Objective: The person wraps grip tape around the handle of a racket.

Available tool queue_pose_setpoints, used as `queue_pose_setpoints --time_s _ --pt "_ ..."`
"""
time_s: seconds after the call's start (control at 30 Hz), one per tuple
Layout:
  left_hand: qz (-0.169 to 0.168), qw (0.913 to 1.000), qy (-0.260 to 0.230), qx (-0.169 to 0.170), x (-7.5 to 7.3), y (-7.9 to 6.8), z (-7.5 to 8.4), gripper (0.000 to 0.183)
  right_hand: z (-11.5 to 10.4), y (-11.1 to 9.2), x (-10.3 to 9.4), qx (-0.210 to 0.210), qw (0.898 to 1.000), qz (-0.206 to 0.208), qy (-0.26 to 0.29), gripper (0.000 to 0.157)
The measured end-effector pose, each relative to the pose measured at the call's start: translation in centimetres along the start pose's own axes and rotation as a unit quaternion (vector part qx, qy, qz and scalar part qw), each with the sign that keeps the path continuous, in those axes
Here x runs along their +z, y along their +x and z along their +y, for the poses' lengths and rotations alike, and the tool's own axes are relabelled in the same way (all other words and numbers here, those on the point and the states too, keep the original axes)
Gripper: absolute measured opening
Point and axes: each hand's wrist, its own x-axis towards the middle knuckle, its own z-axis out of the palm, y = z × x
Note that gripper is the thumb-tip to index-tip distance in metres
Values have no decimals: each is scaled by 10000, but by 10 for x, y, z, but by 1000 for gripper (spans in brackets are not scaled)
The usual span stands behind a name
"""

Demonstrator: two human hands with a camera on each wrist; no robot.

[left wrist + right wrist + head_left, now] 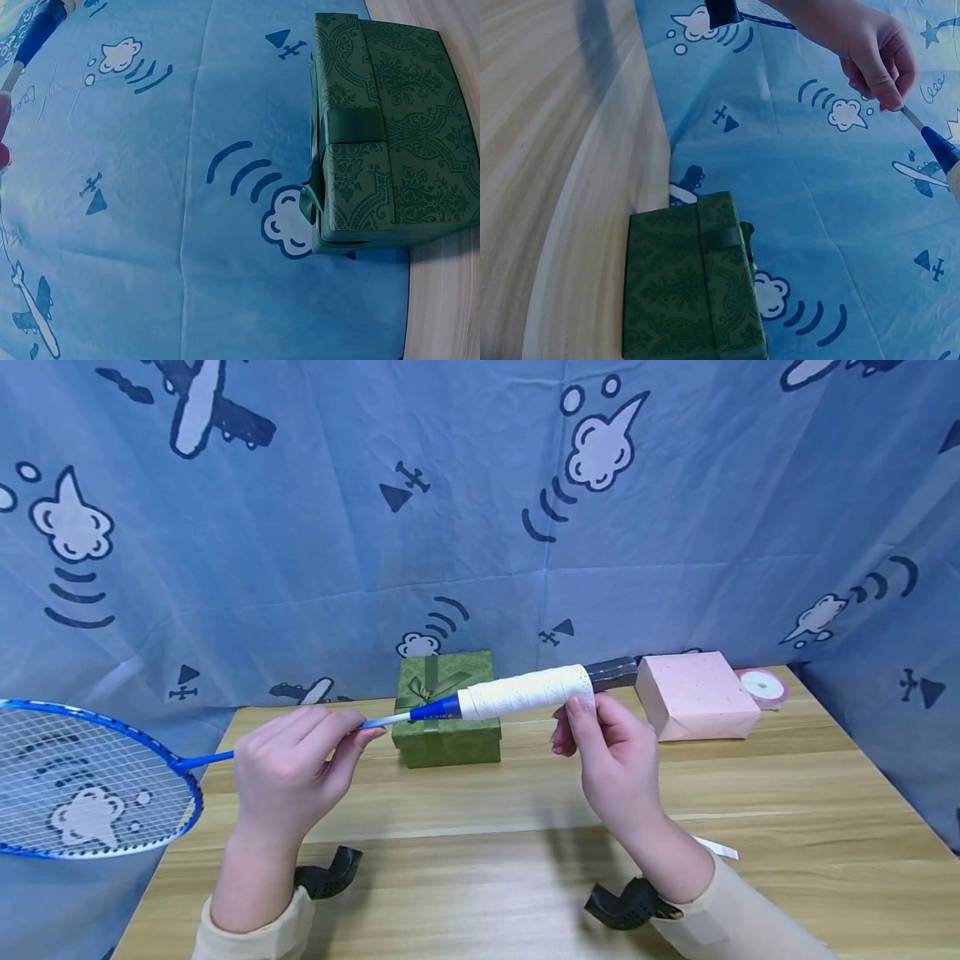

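A blue badminton racket [206,760] is held up above the table, its strung head at the far left. My left hand [292,760] pinches the thin shaft between thumb and fingers, just short of the blue cone [437,708]. White perforated grip tape [525,691] is wound round most of the handle. Bare black handle [611,672] shows at the butt end. My right hand [618,760] pinches the tape with thumb and forefinger where the winding stops. In the right wrist view the left hand [881,60] shows on the shaft; the right hand is out of that view.
Behind the racket stands a green box [450,747] with a ribbon bow. A pink box [701,697] and a pink-and-white tape roll [765,687] are at the back right. A small white strip [717,848] lies by the right forearm. Blue printed cloth [480,527] hangs behind the table.
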Motion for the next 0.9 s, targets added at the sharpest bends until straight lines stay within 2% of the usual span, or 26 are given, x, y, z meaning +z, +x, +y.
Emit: queue_pose_setpoints --time_s 0.3,0.43,0.63,0.8,0.9 --pt "-17 9999 -40 -95 1 0 0 35 0 0 -1 -22 9998 -27 177 20" --pt "-120 9998 -58 -144 1 -1 -1 34 0 0 -1 -13 9996 -14 291 20" --pt "-233 9996 -70 -146 1 -2 -1 36 -1 2 -1 31 9998 37 184 20" --pt "-427 9989 13 -208 0 -2 -1 34 -1 2 0 30 9995 23 299 19" --pt "-433 9986 82 -280 1 -2 -1 34 0 1 1 43 9994 -24 328 19"
